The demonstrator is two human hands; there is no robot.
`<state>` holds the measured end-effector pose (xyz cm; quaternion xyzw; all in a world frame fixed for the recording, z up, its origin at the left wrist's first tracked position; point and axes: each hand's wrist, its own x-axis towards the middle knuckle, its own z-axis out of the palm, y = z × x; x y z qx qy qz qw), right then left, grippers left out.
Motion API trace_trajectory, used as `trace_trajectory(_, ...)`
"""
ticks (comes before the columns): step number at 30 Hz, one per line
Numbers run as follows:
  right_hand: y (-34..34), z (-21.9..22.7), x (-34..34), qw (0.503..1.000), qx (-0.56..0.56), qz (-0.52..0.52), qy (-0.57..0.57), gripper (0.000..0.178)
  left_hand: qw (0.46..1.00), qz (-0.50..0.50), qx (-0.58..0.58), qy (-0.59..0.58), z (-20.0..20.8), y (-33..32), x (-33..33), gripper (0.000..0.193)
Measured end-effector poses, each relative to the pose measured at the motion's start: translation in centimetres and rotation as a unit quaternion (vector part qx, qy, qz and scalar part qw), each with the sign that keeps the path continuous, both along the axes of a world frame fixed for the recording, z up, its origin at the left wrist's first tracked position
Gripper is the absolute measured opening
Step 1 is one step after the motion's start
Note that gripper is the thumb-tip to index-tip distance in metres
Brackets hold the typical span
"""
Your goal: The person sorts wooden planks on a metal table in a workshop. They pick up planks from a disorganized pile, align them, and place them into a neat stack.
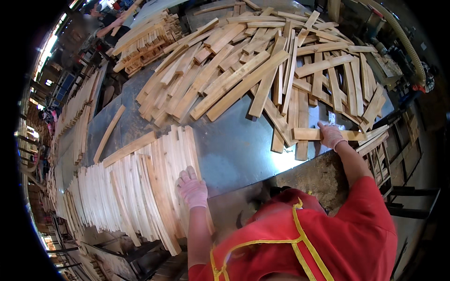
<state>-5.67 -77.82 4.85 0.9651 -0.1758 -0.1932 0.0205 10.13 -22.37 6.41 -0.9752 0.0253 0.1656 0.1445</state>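
My left hand [192,189], in a pale pink work glove, lies with its fingers stretched over the right end of a row of pale wooden strips [154,182] standing closely side by side. At the right, my gloved right hand [332,136] is closed around a short wooden board [307,134], with the thumb over its upper edge. That board lies crosswise at the near edge of a large loose pile of wooden boards [248,86]. The fingers under the board are partly hidden.
The pile and the row rest on a grey metal table [225,154] with a near edge beside me. A loose strip [109,133] lies at the left. Stacked boards [147,42] stand at the far left, near another person's arm [110,30]. A ribbed hose [398,33] hangs far right.
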Motion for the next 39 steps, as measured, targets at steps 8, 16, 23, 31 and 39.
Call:
trace_trajectory(8, 15.2, 10.1, 9.9, 0.935, 0.319, -0.112, -0.108, 0.071, 0.944, -0.099, -0.311, 0.052, 0.5, -6.1, -5.5, 0.101)
trace_trajectory(16, 23.1, 6.7, 23.3, 0.812, 0.553, 0.105, -0.152, 0.094, 0.822, 0.195, -0.534, 0.038, -0.2, -10.7, -4.2, 0.072)
trace_trajectory(23, 17.4, 1.7, 41.7, 0.933, 0.080, 0.314, -0.157, 0.057, 0.980, -0.009, -0.036, -0.195, -2.1, -4.3, -0.6, 0.075)
trace_trajectory(31, 12.2, 2.2, 25.5, 0.862, 0.095, 0.480, -0.133, 0.049, 0.989, 0.026, -0.028, -0.140, -4.4, -2.3, -0.5, 0.088)
trace_trajectory(39, 6.9, 0.3, 11.6, 0.936, -0.067, 0.216, -0.269, 0.076, 0.991, 0.013, -0.086, -0.105, -3.3, -1.7, -0.3, 0.085)
